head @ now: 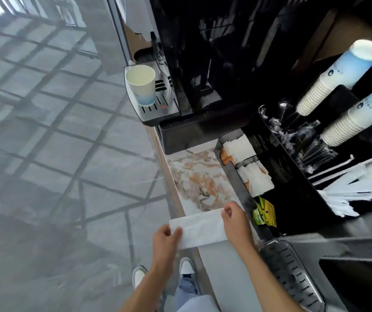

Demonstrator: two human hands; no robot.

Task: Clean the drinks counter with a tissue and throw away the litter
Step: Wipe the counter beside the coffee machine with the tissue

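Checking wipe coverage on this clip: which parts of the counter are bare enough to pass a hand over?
Bare marble strip runs between the counter's front edge, the coffee machine and the black organizer. The tissue, held by the left hand and right hand, covers its near end. Organizer side is crowded.

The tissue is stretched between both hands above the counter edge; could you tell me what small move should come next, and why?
Probably lower the tissue flat onto the marbled counter just ahead. The left hand and right hand pinch its ends, it is held above the edge, and the surface ahead shows no wiping yet.
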